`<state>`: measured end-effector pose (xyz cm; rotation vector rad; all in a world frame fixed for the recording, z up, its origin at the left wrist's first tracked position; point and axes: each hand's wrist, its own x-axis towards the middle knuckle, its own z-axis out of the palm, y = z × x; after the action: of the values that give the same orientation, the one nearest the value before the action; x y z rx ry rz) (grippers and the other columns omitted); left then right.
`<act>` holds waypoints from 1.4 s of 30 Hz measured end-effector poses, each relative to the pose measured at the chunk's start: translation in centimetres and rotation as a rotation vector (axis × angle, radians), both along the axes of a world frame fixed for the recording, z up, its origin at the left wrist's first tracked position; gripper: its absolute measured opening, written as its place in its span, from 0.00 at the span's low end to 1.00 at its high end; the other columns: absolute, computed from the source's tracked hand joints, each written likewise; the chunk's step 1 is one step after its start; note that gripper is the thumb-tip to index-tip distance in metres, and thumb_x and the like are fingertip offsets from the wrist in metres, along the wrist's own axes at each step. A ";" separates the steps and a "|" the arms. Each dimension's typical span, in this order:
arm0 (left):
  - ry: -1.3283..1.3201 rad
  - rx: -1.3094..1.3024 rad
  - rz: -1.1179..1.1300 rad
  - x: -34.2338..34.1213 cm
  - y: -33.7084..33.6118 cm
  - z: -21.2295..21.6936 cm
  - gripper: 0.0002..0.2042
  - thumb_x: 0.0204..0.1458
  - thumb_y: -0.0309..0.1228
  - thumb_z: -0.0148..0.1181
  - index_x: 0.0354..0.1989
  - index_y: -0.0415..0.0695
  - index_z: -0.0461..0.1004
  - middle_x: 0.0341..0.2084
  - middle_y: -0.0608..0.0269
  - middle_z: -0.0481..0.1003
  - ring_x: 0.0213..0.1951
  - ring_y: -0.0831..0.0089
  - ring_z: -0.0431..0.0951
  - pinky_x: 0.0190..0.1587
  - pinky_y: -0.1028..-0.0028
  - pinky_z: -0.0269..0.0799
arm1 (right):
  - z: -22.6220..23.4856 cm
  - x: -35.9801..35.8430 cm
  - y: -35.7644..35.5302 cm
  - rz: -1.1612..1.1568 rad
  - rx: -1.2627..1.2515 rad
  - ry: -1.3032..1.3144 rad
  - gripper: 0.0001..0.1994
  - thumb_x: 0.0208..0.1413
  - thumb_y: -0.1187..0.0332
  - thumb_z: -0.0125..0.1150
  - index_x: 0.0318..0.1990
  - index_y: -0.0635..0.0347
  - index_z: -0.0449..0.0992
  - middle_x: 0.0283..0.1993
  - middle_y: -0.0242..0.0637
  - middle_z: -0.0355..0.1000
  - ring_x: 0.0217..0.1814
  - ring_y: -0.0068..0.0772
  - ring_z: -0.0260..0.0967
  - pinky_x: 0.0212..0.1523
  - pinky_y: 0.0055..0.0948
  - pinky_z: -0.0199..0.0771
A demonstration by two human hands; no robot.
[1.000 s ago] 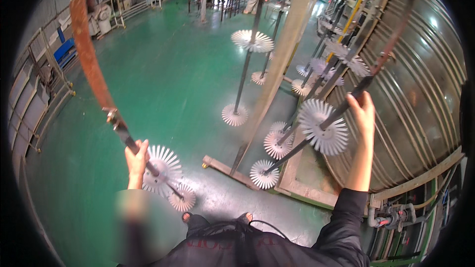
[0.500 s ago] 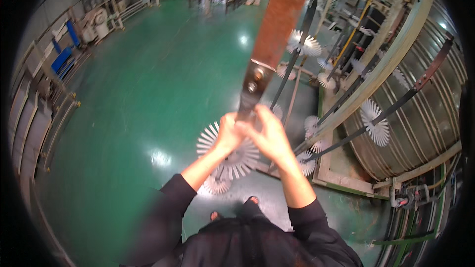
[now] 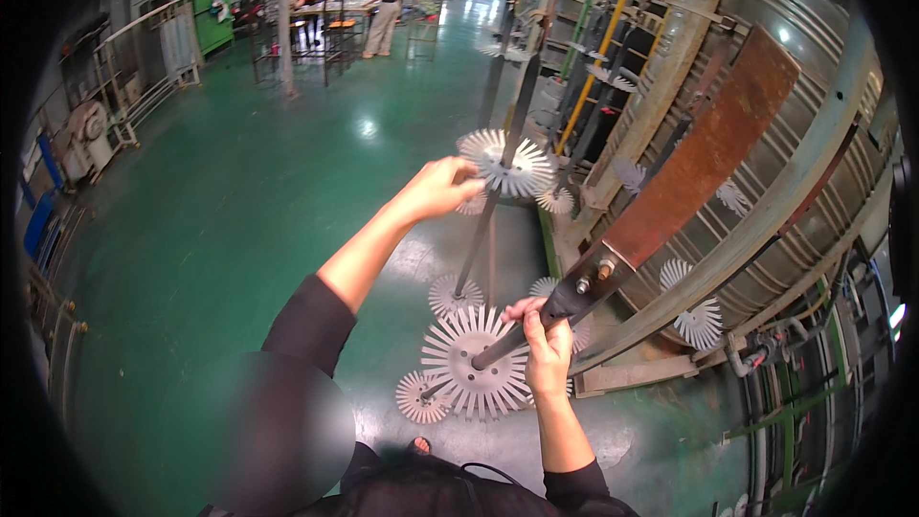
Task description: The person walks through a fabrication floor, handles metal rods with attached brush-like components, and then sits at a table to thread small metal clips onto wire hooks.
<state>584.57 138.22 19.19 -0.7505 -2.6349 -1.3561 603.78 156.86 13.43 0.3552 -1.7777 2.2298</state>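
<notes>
My right hand (image 3: 548, 349) is clamped around the dark shaft of a long paddle-like tool (image 3: 670, 201), just below the two bolts where the shaft meets its flat rusty-brown blade. I grip it low, probably so the blade's weight stays above my fist and I can steer it. The tool's long axis runs on a diagonal, from the toothed disc (image 3: 476, 375) at its lower end, near my chest, up and to the right, with the blade's squared tip pointing toward the big ribbed drum (image 3: 823, 134) on my right.

My left hand (image 3: 442, 188) reaches forward at arm's length, its fingers closed on the rim of a second toothed disc (image 3: 505, 163). That disc sits on a thin dark rod (image 3: 498, 182) which stands almost upright, leaning slightly right at the top. Holding the rim seems to steady this piece while the other hand carries the load. More small discs lie on the green floor (image 3: 239, 201) below
</notes>
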 end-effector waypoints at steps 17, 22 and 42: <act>0.135 0.051 -0.067 -28.6 8.5 1.3 0.31 0.45 0.40 0.57 0.51 0.29 0.54 0.37 0.37 0.70 0.43 0.48 0.71 0.45 0.60 0.66 | 1.4 -12.2 -3.7 -0.736 0.060 0.015 0.11 0.54 0.62 0.52 0.33 0.60 0.62 0.27 0.33 0.61 0.28 0.24 0.58 0.33 0.22 0.59; 0.308 0.052 -0.049 -34.1 7.4 1.7 0.25 0.47 0.41 0.55 0.43 0.30 0.59 0.29 0.39 0.73 0.36 0.47 0.73 0.38 0.59 0.68 | 3.1 -17.6 -4.2 -0.848 0.075 0.030 0.10 0.55 0.62 0.52 0.33 0.60 0.64 0.29 0.32 0.63 0.31 0.22 0.59 0.35 0.21 0.60; 0.239 0.084 -0.269 -49.1 3.6 2.5 0.19 0.48 0.37 0.54 0.39 0.34 0.58 0.22 0.43 0.71 0.29 0.46 0.72 0.31 0.58 0.65 | 5.1 -47.5 12.7 -0.847 -0.105 0.261 0.09 0.52 0.64 0.56 0.33 0.58 0.64 0.29 0.29 0.64 0.27 0.19 0.62 0.29 0.20 0.65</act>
<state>535.51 141.86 21.65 -1.2068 -2.3428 -1.3286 556.28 169.52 18.50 -0.1209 -1.3129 1.5705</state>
